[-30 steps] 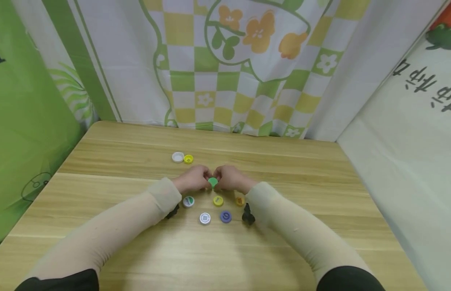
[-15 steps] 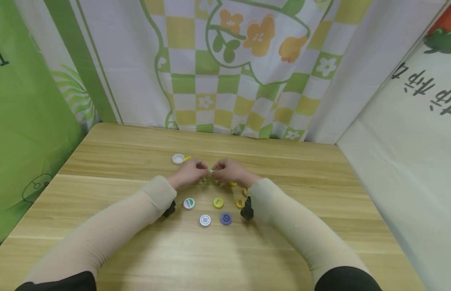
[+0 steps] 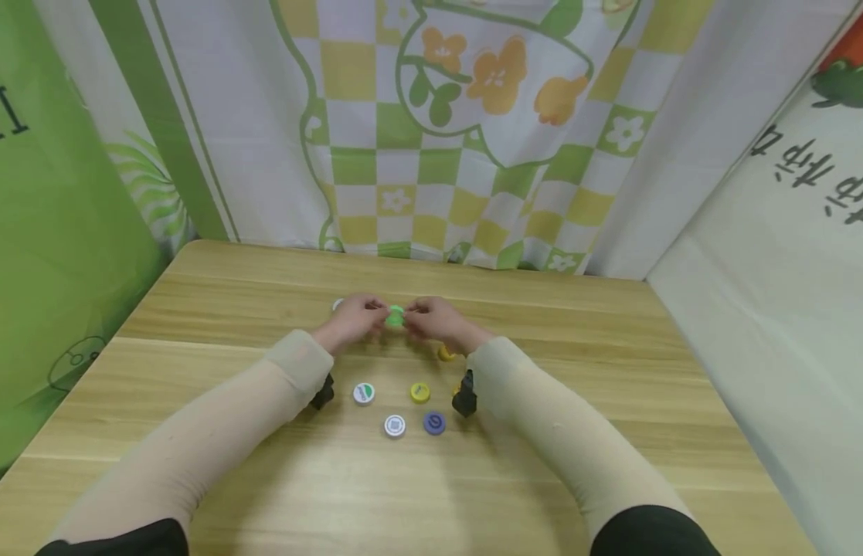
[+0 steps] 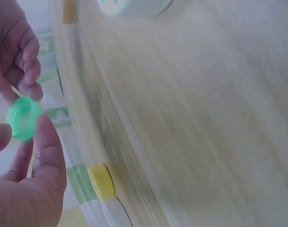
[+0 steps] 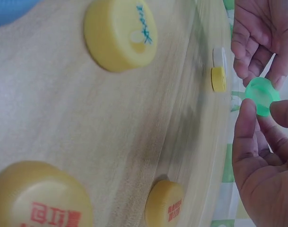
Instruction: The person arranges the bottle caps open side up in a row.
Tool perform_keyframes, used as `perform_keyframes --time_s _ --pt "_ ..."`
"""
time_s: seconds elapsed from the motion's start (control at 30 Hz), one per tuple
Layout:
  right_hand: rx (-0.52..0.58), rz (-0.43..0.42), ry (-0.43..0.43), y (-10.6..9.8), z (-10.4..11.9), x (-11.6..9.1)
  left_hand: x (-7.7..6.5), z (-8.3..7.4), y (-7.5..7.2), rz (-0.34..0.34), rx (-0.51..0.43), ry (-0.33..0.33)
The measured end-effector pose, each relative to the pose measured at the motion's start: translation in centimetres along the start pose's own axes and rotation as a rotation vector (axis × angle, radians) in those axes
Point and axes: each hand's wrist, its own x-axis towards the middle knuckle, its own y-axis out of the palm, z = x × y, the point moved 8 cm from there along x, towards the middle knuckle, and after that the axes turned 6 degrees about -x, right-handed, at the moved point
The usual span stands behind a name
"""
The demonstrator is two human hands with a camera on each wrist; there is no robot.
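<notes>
Between my two hands is a translucent green bottle cap (image 3: 395, 315), held above the far part of the table. My left hand (image 3: 358, 318) pinches its left side with thumb and forefinger. From the opposite side my right hand (image 3: 438, 320) pinches it as well. In the left wrist view the hollow of the green cap (image 4: 23, 118) shows, its rim standing on edge between the fingertips. The right wrist view has the same green cap (image 5: 262, 96) at the tips of both hands. Just past the left hand lie a yellow cap (image 5: 219, 79) and a white cap (image 3: 338, 303), mostly hidden from the head.
Nearer on the wooden table (image 3: 542, 479) lie a white-and-green cap (image 3: 364, 394), a yellow cap (image 3: 420, 392), a white cap (image 3: 395, 425) and a blue cap (image 3: 434, 422). An orange-yellow cap (image 3: 447, 352) is beside the right wrist. A checked curtain (image 3: 459, 177) hangs behind.
Both hands have moved away toward the back of the table and slightly left, carrying the green cap. It has been turned between the fingers. The left hand now covers the yellow cap at the back.
</notes>
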Motion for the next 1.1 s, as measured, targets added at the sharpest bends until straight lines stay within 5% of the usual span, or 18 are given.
perform_keyframes --time_s 0.17,0.4,0.9,1.1 --pt "-0.029 -0.030 -0.035 -0.2 0.4 0.3 0.4 -0.2 -0.4 -0.007 -0.070 -0.006" --pt "0.130 -0.057 -0.079 0.1 1.0 0.8 1.1 0.0 -1.1 -0.057 -0.108 -0.003" --pt "0.255 -0.138 0.043 0.4 0.0 3.1 2.6 0.0 -2.0 -0.040 -0.104 -0.076" --pt "0.252 -0.102 0.060 0.6 -0.1 3.7 2.7 0.1 -2.1 -0.032 -0.100 -0.107"
